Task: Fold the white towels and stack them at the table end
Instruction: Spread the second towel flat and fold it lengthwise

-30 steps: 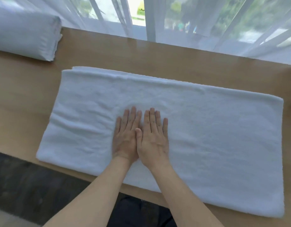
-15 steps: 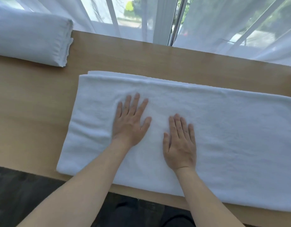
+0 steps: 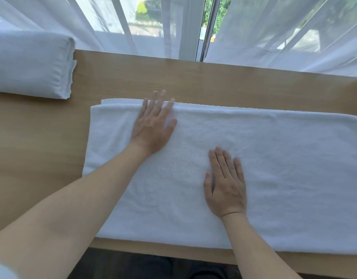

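A white towel, folded lengthwise into a long band, lies flat across the wooden table. My left hand lies flat on its far left part, fingers straight and reaching over the far folded edge. My right hand presses flat on the towel's middle, fingers together and pointing away from me. Neither hand grips the cloth. A stack of folded white towels sits at the table's far left end.
Sheer white curtains and a window frame run along the table's far edge. Bare wood shows to the left of the towel and behind it. A dark floor lies below the near table edge.
Both hands started side by side at the towel's centre. The left hand has slid away and up to the far edge; the right has stayed near the middle. The view has shifted left.
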`<state>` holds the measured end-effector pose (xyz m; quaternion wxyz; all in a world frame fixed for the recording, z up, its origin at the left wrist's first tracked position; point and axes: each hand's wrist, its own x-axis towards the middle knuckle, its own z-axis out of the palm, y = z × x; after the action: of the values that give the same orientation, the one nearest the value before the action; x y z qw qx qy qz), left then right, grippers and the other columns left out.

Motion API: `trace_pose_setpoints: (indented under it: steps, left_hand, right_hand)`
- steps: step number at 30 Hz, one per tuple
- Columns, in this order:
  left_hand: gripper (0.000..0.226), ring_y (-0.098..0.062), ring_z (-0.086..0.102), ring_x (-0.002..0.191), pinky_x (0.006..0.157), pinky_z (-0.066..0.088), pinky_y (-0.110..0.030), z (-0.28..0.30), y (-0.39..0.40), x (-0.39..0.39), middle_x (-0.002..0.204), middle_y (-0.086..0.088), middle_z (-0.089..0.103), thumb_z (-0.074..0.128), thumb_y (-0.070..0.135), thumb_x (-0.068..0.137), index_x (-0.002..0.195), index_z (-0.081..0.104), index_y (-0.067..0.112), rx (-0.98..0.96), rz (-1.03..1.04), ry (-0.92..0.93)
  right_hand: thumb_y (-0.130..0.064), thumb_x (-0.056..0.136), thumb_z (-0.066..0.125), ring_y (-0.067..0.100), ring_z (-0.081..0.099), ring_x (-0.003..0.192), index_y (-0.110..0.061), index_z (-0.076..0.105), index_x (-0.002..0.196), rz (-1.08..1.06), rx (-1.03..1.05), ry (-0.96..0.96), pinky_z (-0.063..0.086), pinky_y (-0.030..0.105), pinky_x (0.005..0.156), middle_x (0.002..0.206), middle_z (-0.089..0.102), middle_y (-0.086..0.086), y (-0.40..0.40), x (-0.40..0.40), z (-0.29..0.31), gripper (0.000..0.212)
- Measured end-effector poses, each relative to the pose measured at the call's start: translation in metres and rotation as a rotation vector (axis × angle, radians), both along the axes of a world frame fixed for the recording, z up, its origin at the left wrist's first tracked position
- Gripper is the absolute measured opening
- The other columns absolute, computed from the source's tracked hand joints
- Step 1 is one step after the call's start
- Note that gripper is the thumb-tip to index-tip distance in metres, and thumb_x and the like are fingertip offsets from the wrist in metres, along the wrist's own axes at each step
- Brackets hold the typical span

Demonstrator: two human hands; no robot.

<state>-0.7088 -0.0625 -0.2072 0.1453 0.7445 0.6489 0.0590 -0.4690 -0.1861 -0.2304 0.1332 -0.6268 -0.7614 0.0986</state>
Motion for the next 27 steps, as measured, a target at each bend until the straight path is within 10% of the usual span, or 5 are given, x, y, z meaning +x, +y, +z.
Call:
trace_pose_setpoints:
  steps: [4,12,27]
  left_hand:
    - [0.060,-0.026,0.009,0.155,0.126,0.008,-0.046,-0.005,-0.062,0.032,0.167,-0.006,0.018,0.031,0.045,0.102,0.158,0.029,0.023,0.000,-0.344,-0.007]
    - [0.068,-0.019,-0.008,0.155,0.125,-0.006,-0.041,-0.021,-0.081,-0.049,0.169,0.005,-0.006,0.015,0.059,0.098,0.160,0.000,0.037,-0.096,0.294,0.165]
    - [0.068,-0.020,-0.028,0.150,0.122,-0.014,-0.044,-0.013,-0.202,0.030,0.166,0.004,-0.025,0.011,0.059,0.102,0.158,-0.016,0.032,-0.170,0.118,0.097]
  right_hand:
    - [-0.030,0.098,0.037,0.017,0.023,0.152,-0.013,0.038,0.153,-0.005,0.019,-0.004,0.021,0.050,0.123,0.161,0.032,0.003,0.001,0.000,-0.002,0.058]
    - [-0.035,0.097,0.039,0.017,0.023,0.152,-0.012,0.036,0.154,0.007,-0.001,-0.013,0.019,0.048,0.124,0.162,0.031,0.004,0.000,0.001,-0.002,0.062]
    - [-0.028,0.096,0.037,0.017,0.025,0.150,-0.012,0.036,0.154,-0.008,0.006,0.017,0.012,0.041,0.126,0.161,0.033,0.005,-0.002,-0.003,0.005,0.060]
